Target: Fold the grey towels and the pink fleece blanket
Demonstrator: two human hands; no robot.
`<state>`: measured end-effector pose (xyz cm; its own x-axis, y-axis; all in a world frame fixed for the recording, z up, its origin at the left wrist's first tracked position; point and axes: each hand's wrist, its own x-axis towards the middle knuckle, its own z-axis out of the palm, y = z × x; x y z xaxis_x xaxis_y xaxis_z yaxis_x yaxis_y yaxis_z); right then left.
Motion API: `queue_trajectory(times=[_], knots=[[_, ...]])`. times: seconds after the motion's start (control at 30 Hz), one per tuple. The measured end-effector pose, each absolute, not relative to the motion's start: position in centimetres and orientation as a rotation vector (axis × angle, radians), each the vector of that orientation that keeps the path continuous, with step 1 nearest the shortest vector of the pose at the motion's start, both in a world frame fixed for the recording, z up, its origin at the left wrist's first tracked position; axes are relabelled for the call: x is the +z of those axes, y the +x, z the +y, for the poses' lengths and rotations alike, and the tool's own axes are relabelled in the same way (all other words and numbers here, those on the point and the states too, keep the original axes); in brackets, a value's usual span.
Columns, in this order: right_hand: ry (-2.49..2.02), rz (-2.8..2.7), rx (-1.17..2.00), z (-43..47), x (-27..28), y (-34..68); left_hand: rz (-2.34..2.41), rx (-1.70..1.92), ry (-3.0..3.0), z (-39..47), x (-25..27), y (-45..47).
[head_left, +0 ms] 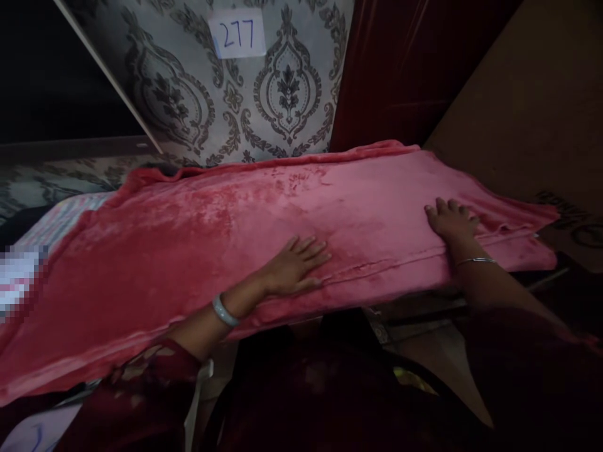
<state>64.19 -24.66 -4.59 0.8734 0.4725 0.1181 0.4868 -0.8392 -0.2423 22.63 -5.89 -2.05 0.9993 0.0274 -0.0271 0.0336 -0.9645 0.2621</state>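
Observation:
A pink plush blanket (pixel 188 251) is spread in a long strip, its near edge folded in layers. My left hand (pixel 296 266) lies flat on it near the middle, fingers spread, with a pale bangle on the wrist. Toward the blanket's right end, my right hand (pixel 451 221) rests palm down with its fingers apart; a thin silver bracelet circles that wrist. Neither hand grips the cloth. Light wrinkles and darker brushed patches mark the pile, and the right end looks bunched.
Patterned wallpaper with a paper sign (pixel 238 34) reading 277 stands behind the blanket. A dark screen (pixel 66 75) is at the upper left. On the right stands a large brown cardboard box (pixel 527 119). Striped cloth (pixel 61 220) shows at the left end.

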Motion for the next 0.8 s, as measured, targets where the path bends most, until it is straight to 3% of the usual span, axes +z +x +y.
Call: queue_trajectory(times=[0.13,0.23,0.33,0.47,0.8], knots=[[-2.677,-0.731,-0.132,-24.5,-5.0,65.5,-0.067,0.013,2.655,-7.9,-0.7,20.7],[-2.577,-0.897,-0.123,-23.1,-4.6,64.5,0.209,0.195,2.680,-7.3,-0.2,20.5],[-2.324,-1.413,-0.046,-21.6,-3.8,60.1,0.399,0.242,2.765,-7.1,-0.6,21.4],[-1.927,-2.032,0.271,-22.0,-3.8,52.1,0.308,0.187,2.880,-8.8,-1.7,22.9],[-1.822,-1.892,-0.037,-25.0,-6.3,49.0,0.232,0.226,3.030,-9.7,-3.2,23.6]])
